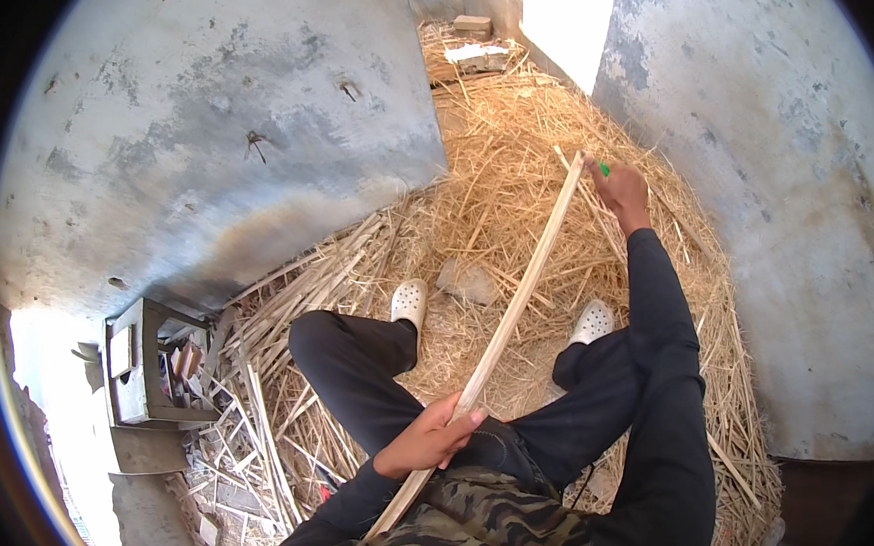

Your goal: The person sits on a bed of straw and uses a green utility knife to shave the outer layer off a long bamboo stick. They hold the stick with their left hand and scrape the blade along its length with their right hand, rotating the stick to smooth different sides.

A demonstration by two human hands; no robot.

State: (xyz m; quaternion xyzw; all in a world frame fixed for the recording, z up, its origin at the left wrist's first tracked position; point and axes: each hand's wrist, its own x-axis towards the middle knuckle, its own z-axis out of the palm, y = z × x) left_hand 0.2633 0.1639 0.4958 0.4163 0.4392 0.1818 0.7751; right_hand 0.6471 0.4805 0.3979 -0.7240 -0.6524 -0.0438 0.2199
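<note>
I sit on the straw [521, 179] with my knees spread and a long pale strip [514, 307] of split cane running up between my legs. Its near end lies against my camouflage shirt [503, 524] at my lap; its far end rises away from me, bowing a little, to where my right hand meets it.

My left hand [428, 439] is close in, just above my lap. The forearm comes in from the lower edge, bent across my body, and the grip is wrapped around the strip: fingers curled over its top face, thumb lying along it, pinching it firmly.

My right arm is stretched out almost straight, the dark sleeve [663, 384] running up the right side past my knee. My right hand [619, 189] sits at the strip's far tip, knuckles toward me, fingers folded shut. Something small and green [605, 169] pokes out beside the fingers; I cannot tell what it is, nor whether this grip closes on it, on the strip's tip, or on both.

My feet are in white clogs, the left [409, 299] and the right [593, 321] planted in the straw on either side of the strip, with a grey stone [468, 281] between them, nearer the left one.

To my left a heap of split slats [272, 403] lies against the concrete wall [218, 113], and a grey box [145, 376] stands beside it. Another wall [777, 192] rises on my right.
</note>
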